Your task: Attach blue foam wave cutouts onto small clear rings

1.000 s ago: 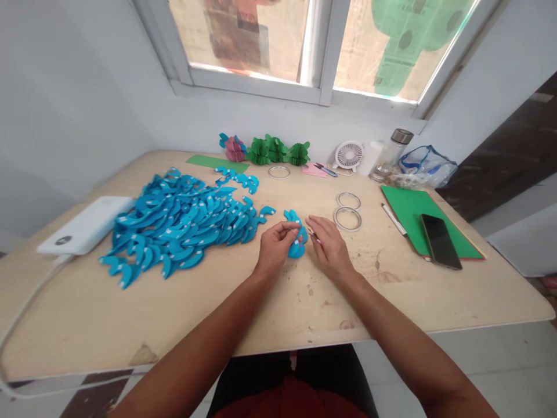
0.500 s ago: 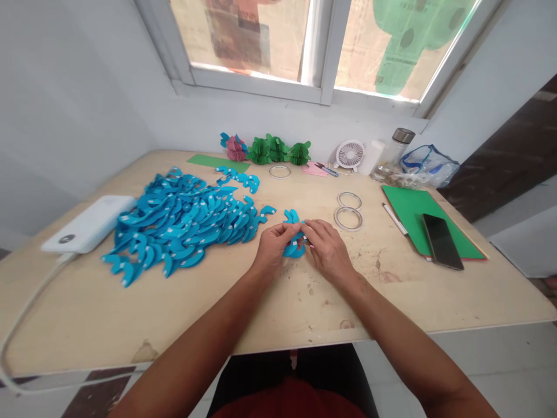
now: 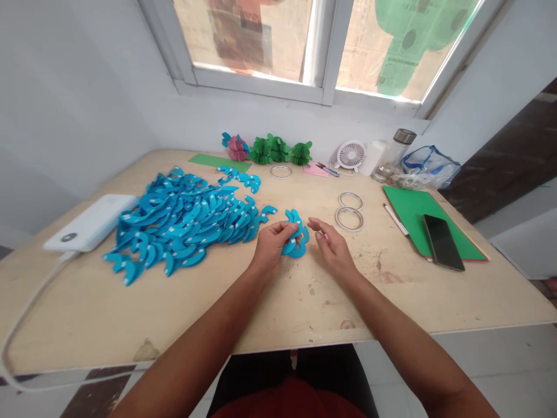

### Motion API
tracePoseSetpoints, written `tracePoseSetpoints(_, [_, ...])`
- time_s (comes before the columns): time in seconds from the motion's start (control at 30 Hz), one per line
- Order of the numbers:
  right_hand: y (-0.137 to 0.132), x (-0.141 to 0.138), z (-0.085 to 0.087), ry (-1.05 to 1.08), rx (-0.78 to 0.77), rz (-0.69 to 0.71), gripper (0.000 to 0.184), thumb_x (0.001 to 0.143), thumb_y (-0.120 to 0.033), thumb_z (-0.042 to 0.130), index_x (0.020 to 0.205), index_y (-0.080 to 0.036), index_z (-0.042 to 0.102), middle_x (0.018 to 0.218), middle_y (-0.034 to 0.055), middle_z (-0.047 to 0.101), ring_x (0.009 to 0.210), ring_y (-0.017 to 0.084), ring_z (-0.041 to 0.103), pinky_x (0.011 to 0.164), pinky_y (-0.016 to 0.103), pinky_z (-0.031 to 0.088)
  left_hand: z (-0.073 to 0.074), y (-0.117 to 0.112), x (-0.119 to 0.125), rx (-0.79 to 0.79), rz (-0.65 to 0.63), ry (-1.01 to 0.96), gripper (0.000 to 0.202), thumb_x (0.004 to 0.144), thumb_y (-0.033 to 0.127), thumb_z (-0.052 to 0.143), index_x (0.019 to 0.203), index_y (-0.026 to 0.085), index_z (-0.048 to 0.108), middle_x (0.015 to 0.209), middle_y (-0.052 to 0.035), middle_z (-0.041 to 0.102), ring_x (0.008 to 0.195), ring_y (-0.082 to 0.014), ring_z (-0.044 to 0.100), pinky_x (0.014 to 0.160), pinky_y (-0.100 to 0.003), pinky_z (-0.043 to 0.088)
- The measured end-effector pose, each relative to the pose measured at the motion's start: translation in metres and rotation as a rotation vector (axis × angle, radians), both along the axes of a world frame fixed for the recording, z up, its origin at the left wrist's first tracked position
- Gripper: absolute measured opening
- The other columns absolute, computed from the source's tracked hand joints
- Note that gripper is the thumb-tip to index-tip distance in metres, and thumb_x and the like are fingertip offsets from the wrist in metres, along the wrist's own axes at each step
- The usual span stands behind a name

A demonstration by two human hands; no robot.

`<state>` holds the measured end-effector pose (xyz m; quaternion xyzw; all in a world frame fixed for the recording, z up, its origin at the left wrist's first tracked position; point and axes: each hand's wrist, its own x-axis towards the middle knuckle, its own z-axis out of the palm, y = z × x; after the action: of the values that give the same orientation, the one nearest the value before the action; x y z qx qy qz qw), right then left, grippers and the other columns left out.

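Note:
My left hand (image 3: 273, 242) pinches a small stack of blue curved paper cutouts (image 3: 296, 238) just above the wooden table (image 3: 278, 302), near its middle. My right hand (image 3: 331, 247) sits a short way to the right of the stack, fingers curled, thumb and forefinger pinched on something small that I cannot make out. A large heap of the same blue cutouts (image 3: 183, 217), each with small white tabs, spreads over the table to the left of my hands.
A white power bank (image 3: 89, 222) with a cable lies far left. Two tape rings (image 3: 348, 210) lie right of my hands, another ring (image 3: 281, 171) farther back. Green folder (image 3: 424, 223) with a black phone (image 3: 441, 241), pen, fan (image 3: 350, 155), bottle, bag and green and pink paper decorations line the back.
My right hand met the left at the blue stack half a second ago, then drew back to the right. The left hand stays on the stack.

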<state>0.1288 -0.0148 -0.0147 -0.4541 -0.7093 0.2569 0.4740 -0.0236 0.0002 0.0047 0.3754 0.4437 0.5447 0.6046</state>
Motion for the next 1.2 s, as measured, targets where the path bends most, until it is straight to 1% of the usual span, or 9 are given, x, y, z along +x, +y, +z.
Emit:
tracePoseSetpoints(0.1, [0.003, 0.002, 0.002, 0.302, -0.24, -0.024, 0.038, 0.087, -0.038, 0.045, 0.119, -0.019, 0.055, 0.106, 0.0107, 0.067, 0.095, 0.02, 0.062, 0.074, 0.033, 0.049, -0.002, 0.002, 0.0, -0.011, 0.059, -0.009, 0.02, 0.057, 0.03, 0.074, 0.061, 0.013, 0.063, 0.055, -0.0015, 0.062, 0.051, -0.0114, 0.053, 0.051, -0.023, 0.043])
tracePoseSetpoints(0.23, [0.005, 0.003, 0.008, 0.55, -0.422, -0.013, 0.04, 0.078, -0.042, 0.056, 0.108, -0.017, 0.059, 0.092, 0.0093, 0.069, 0.071, 0.015, 0.061, 0.055, 0.024, 0.042, -0.002, 0.001, -0.001, 0.003, 0.066, 0.018, 0.018, 0.059, 0.03, 0.073, 0.061, 0.014, 0.064, 0.055, -0.0019, 0.062, 0.05, -0.011, 0.052, 0.049, -0.022, 0.04])
tracePoseSetpoints(0.4, [0.003, 0.0, 0.011, 0.547, -0.497, -0.005, 0.039, 0.075, -0.044, 0.059, 0.101, -0.015, 0.062, 0.076, 0.0035, 0.068, 0.041, 0.006, 0.038, 0.04, 0.021, 0.025, -0.003, 0.001, 0.001, 0.003, 0.037, 0.011, 0.024, 0.057, 0.034, 0.075, 0.062, 0.014, 0.064, 0.059, -0.0042, 0.065, 0.052, -0.0117, 0.054, 0.049, -0.023, 0.039])
tracePoseSetpoints(0.47, [0.003, -0.001, 0.009, 0.488, -0.491, -0.008, 0.035, 0.075, -0.044, 0.059, 0.095, -0.016, 0.064, 0.07, 0.0011, 0.066, 0.039, 0.006, 0.034, 0.039, 0.022, 0.023, -0.005, 0.001, 0.003, 0.002, 0.018, 0.003, 0.027, 0.056, 0.036, 0.076, 0.063, 0.014, 0.064, 0.059, -0.0041, 0.064, 0.052, -0.0119, 0.054, 0.048, -0.024, 0.037])
tracePoseSetpoints(0.6, [0.003, -0.003, 0.004, 0.359, -0.396, -0.007, 0.023, 0.074, -0.038, 0.061, 0.079, -0.017, 0.066, 0.068, 0.0009, 0.064, 0.058, 0.012, 0.053, 0.055, 0.024, 0.039, -0.009, 0.001, 0.006, 0.004, 0.013, -0.035, 0.028, 0.055, 0.036, 0.077, 0.063, 0.014, 0.063, 0.057, -0.0015, 0.061, 0.053, -0.0118, 0.054, 0.049, -0.023, 0.038])
tracePoseSetpoints(0.7, [0.002, -0.004, 0.002, 0.294, -0.356, -0.035, 0.019, 0.072, -0.035, 0.063, 0.077, -0.017, 0.065, 0.07, 0.001, 0.063, 0.067, 0.015, 0.056, 0.064, 0.026, 0.042, -0.012, 0.001, 0.008, -0.012, -0.003, -0.083, 0.028, 0.056, 0.035, 0.078, 0.067, 0.013, 0.064, 0.062, -0.0019, 0.063, 0.056, -0.0115, 0.055, 0.052, -0.023, 0.041])
tracePoseSetpoints(0.97, [0.001, -0.006, 0.0, 0.203, -0.361, -0.088, 0.022, 0.068, -0.036, 0.065, 0.079, -0.017, 0.064, 0.066, -0.0019, 0.058, 0.059, 0.012, 0.049, 0.057, 0.024, 0.037, -0.018, 0.004, 0.008, -0.024, -0.05, -0.241, 0.024, 0.057, 0.028, 0.079, 0.068, 0.013, 0.064, 0.069, -0.0033, 0.065, 0.067, -0.0139, 0.06, 0.065, -0.027, 0.048])
tracePoseSetpoints(1.07, [0.002, -0.006, -0.002, 0.185, -0.373, -0.074, 0.018, 0.069, -0.034, 0.063, 0.071, -0.017, 0.062, 0.06, -0.0034, 0.052, 0.056, 0.011, 0.044, 0.055, 0.023, 0.034, -0.018, 0.004, 0.009, -0.022, -0.062, -0.252, 0.024, 0.058, 0.029, 0.078, 0.069, 0.013, 0.064, 0.069, -0.0033, 0.065, 0.066, -0.0136, 0.06, 0.064, -0.026, 0.048])
tracePoseSetpoints(1.2, [0.004, -0.005, -0.002, 0.236, -0.403, -0.069, 0.018, 0.069, -0.034, 0.062, 0.065, -0.017, 0.059, 0.056, -0.0043, 0.047, 0.056, 0.01, 0.041, 0.055, 0.023, 0.032, -0.015, 0.003, 0.007, -0.017, 0.002, -0.202, 0.024, 0.057, 0.029, 0.078, 0.069, 0.013, 0.064, 0.064, -0.0023, 0.064, 0.062, -0.0129, 0.059, 0.061, -0.025, 0.048])
